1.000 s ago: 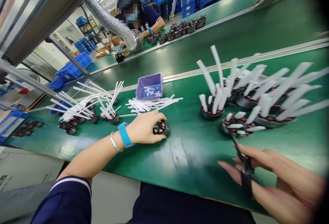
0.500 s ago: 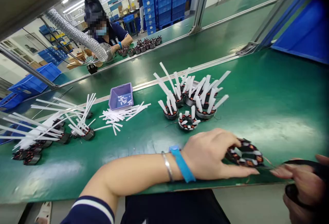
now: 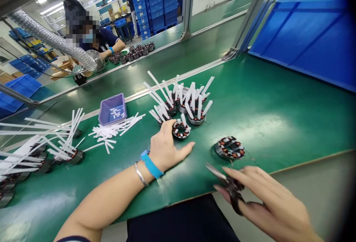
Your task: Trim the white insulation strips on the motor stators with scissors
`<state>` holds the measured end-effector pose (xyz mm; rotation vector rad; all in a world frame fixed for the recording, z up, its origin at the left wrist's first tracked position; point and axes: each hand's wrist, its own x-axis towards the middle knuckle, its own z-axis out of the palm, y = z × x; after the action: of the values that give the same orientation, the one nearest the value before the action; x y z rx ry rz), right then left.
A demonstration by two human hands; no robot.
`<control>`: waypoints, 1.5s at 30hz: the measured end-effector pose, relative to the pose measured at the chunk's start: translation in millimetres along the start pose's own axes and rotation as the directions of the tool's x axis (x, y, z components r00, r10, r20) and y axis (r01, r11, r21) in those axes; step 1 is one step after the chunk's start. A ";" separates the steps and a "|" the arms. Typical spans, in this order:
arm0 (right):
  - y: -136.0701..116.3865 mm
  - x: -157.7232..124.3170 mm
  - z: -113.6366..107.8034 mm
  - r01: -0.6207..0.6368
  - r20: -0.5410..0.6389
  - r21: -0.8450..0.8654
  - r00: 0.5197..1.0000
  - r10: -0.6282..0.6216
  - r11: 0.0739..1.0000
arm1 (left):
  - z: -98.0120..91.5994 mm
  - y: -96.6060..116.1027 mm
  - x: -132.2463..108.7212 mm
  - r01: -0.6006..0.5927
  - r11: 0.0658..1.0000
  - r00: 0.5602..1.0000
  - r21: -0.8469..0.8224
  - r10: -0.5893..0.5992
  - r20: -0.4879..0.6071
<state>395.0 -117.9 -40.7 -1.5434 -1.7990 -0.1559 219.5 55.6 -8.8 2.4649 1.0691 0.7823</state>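
My left hand (image 3: 167, 146) lies open on the green belt (image 3: 278, 116), fingers spread, and holds nothing. Its fingertips are right beside a small stator with short white strips (image 3: 181, 130). A bare wound stator (image 3: 229, 148) lies alone on the belt to the right, touched by neither hand. Near the front edge, my right hand (image 3: 267, 197) carries a pair of scissors (image 3: 226, 182) hooked on its fingers, blades pointing left; the other fingers are stretched out. Behind the small stator stands a cluster of stators with tall white strips (image 3: 189, 101).
A purple tray (image 3: 112, 109) with short strips stands behind a pile of loose white strips (image 3: 114, 129). More stators with long strips (image 3: 41, 145) fill the left. A co-worker (image 3: 91, 38) sits across the belt by a flexible duct (image 3: 55, 42). Blue crates (image 3: 306, 30) stand at right.
My left hand let go of the bare stator and moved left to the small stator with short strips. My right hand with the scissors came further into view, fingers stretched out.
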 end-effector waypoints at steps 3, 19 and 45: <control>11.1 19.4 0.2 0.000 0.008 0.047 1.000 -0.001 0.999 | 6.7 0.1 9.2 -0.042 0.998 0.999 -0.036 0.043 0.020; -17.4 33.3 5.8 -0.009 -0.023 -0.047 1.000 0.008 0.999 | -57.8 -52.9 -53.4 0.069 0.996 0.998 -0.060 -0.069 0.006; -31.2 89.2 28.8 0.533 0.288 -0.235 0.837 -0.465 0.813 | -83.9 -48.1 -26.9 -0.224 0.960 0.933 -0.168 0.261 0.248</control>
<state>354.7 -39.3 3.6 -1.2783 -2.4316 -0.5667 126.5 74.6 23.9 2.5217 0.6011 0.5451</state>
